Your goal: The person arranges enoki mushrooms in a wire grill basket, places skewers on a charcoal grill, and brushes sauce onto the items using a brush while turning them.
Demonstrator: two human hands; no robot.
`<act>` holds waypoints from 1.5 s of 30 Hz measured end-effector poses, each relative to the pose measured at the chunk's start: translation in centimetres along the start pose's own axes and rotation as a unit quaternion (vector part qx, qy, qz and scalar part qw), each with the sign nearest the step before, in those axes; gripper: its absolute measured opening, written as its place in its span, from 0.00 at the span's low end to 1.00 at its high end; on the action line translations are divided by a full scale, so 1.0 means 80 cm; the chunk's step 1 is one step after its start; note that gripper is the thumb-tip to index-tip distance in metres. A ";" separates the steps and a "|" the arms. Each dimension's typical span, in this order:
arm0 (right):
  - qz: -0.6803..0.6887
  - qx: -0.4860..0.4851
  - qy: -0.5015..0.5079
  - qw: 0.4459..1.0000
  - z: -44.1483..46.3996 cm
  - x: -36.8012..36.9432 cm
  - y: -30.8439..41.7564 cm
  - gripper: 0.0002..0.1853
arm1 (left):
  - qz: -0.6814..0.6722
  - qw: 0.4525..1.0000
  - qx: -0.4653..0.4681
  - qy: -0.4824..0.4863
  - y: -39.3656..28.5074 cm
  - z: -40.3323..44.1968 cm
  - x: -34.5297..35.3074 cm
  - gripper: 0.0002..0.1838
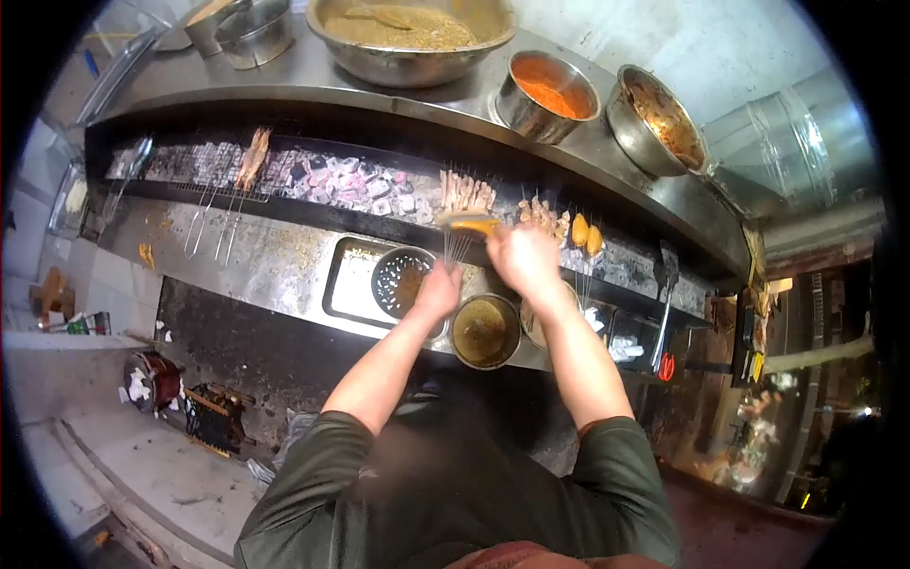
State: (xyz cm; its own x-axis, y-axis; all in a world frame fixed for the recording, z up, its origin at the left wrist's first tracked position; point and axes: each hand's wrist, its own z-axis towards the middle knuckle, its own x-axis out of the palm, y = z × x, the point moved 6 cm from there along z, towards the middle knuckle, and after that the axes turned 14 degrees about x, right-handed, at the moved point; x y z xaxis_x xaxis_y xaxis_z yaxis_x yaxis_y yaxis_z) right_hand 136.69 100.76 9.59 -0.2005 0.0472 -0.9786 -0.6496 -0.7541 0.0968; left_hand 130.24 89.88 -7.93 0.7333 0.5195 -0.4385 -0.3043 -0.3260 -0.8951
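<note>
My left hand is closed around the lower ends of a bundle of thin metal skewers. Their pale pieces of meat lie side by side over the grill trough. In my right hand is a brush with a yellow-orange handle, its head just above the skewers near the grill's front edge. Below and between my hands stands a round metal pot with brownish contents. Left of it, a dark perforated bowl rests on a metal tray.
Glowing charcoal fills the trough's middle. More meat skewers and two yellow pieces lie to the right. On the back shelf stand a large basin, a pot of red powder and a stained pot. Tongs lie right.
</note>
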 end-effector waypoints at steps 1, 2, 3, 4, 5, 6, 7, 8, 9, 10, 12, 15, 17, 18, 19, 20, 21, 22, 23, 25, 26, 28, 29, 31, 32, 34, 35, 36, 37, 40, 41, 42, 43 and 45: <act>0.007 0.034 -0.018 0.999 0.014 -0.012 -0.009 0.11 | 0.031 0.999 -0.011 0.009 -0.003 -0.003 0.000 0.24; 0.024 0.033 -0.062 0.997 0.028 -0.018 -0.010 0.10 | 0.066 0.997 -0.019 0.022 -0.006 -0.005 -0.001 0.24; 0.024 0.060 -0.081 0.995 0.043 -0.011 -0.013 0.11 | 0.077 0.997 -0.019 0.024 -0.006 -0.002 0.000 0.23; 0.024 0.087 -0.099 0.991 0.051 0.006 -0.015 0.12 | 0.087 0.996 -0.019 0.026 -0.002 -0.001 0.003 0.22; -0.004 0.053 -0.046 0.998 0.052 0.050 -0.012 0.12 | 0.097 0.995 -0.022 0.031 0.001 -0.006 0.007 0.21; -0.033 0.014 0.003 0.999 0.055 0.056 0.007 0.12 | 0.109 0.993 -0.028 0.029 -0.005 -0.005 0.003 0.21; -0.027 0.005 0.013 1.000 0.051 0.049 0.006 0.12 | 0.119 0.992 -0.035 0.027 -0.011 -0.005 -0.003 0.20; -0.023 0.034 0.016 0.999 0.048 0.038 -0.004 0.10 | 0.126 0.990 -0.047 0.027 -0.011 -0.011 -0.005 0.20; -0.010 0.031 -0.030 0.999 0.042 0.015 -0.004 0.09 | 0.144 0.987 -0.062 0.043 -0.007 -0.010 -0.005 0.20; 0.003 0.033 -0.075 0.997 0.029 0.001 -0.006 0.09 | 0.146 0.986 -0.063 0.045 -0.007 -0.012 -0.007 0.20; -0.037 0.001 0.024 0.999 0.003 0.042 -0.011 0.10 | 0.152 0.986 -0.056 0.048 -0.013 -0.010 -0.011 0.20; 0.037 0.044 -0.058 0.997 -0.005 -0.004 -0.039 0.10 | 0.099 0.995 0.021 0.022 -0.008 0.001 -0.010 0.16; 0.054 0.073 -0.102 0.991 -0.009 -0.048 -0.060 0.11 | 0.065 0.983 0.166 -0.051 0.014 0.001 0.007 0.14; 0.048 0.075 -0.127 0.988 -0.007 -0.068 -0.064 0.11 | -0.129 0.988 0.082 0.011 0.023 0.002 0.016 0.13; 0.036 0.096 -0.143 0.984 -0.007 -0.088 -0.061 0.11 | -0.316 0.946 -0.009 0.075 0.018 -0.005 0.022 0.13; 0.037 0.104 -0.127 0.986 -0.003 -0.081 -0.059 0.11 | -0.488 0.857 -0.100 0.135 0.005 -0.016 0.030 0.13; 0.038 0.113 -0.109 0.987 0.002 -0.067 -0.056 0.11 | -0.531 0.830 -0.120 0.120 -0.011 -0.022 0.028 0.13; 0.038 0.120 -0.090 0.988 0.008 -0.047 -0.054 0.12 | -0.563 0.805 -0.141 0.121 -0.007 -0.023 0.033 0.13; 0.018 0.090 -0.073 0.993 0.013 0.004 -0.054 0.12 | -0.593 0.779 -0.160 0.121 0.002 -0.018 0.037 0.14; -0.004 0.073 0.003 0.997 0.010 0.022 -0.033 0.12 | -0.615 0.758 -0.181 0.120 0.015 -0.017 0.038 0.15; -0.007 0.083 -0.004 0.996 0.018 0.013 -0.035 0.12 | -0.595 0.777 -0.175 0.111 0.019 -0.008 0.037 0.15; 0.002 0.076 -0.039 0.996 0.033 -0.010 -0.031 0.12 | -0.551 0.810 -0.178 0.090 0.017 -0.016 0.026 0.16; 0.034 0.077 -0.095 0.992 0.033 -0.017 -0.021 0.10 | -0.532 0.824 -0.168 0.093 0.025 -0.013 0.027 0.18; -0.051 0.035 -0.043 0.997 0.031 0.048 -0.023 0.10 | -0.505 0.845 -0.158 0.077 0.021 -0.012 0.025 0.18; -0.083 -0.005 -0.001 0.997 0.025 0.065 -0.017 0.10 | -0.490 0.856 -0.149 0.073 0.022 -0.013 0.024 0.17; -0.042 0.014 -0.037 0.998 0.011 0.017 -0.003 0.10 | -0.432 0.893 -0.124 0.020 0.019 -0.008 0.016 0.18; -0.059 0.026 -0.040 0.997 0.001 0.009 0.000 0.10 | -0.400 0.909 -0.115 -0.006 0.020 -0.009 0.012 0.18; -0.077 0.046 -0.042 0.995 -0.015 0.006 -0.003 0.10 | -0.343 0.938 -0.054 -0.020 0.026 -0.007 0.013 0.18; -0.053 0.017 0.018 0.998 -0.026 0.027 -0.007 0.09 | -0.282 0.959 0.012 -0.036 0.036 0.003 0.013 0.19; 0.012 0.056 -0.040 0.998 -0.030 -0.002 -0.025 0.12 | -0.090 0.983 0.147 -0.068 0.047 0.015 -0.001 0.18; 0.036 0.085 -0.045 0.995 -0.029 -0.009 -0.033 0.13 | -0.050 0.984 0.152 -0.082 0.042 0.008 -0.008 0.17; 0.063 0.110 -0.093 0.988 -0.032 -0.015 -0.038 0.13 | -0.009 0.983 0.158 -0.095 0.029 0.002 -0.018 0.17; 0.045 0.118 -0.048 0.991 -0.030 0.004 -0.045 0.14 | 0.034 0.988 0.132 -0.069 0.039 0.006 -0.012 0.17; 0.071 0.162 0.004 0.984 -0.029 0.020 -0.065 0.14 | 0.020 0.997 0.068 -0.043 0.027 0.000 -0.013 0.18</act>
State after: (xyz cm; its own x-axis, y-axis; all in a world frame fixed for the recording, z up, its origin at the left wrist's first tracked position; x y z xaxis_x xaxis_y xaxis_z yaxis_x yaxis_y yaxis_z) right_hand 141.43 103.21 7.07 -0.3011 -0.0493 -0.9523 -0.8158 -0.5038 0.2840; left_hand 128.78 88.64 -9.41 0.6657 0.5762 -0.4742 -0.4164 -0.2405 -0.8768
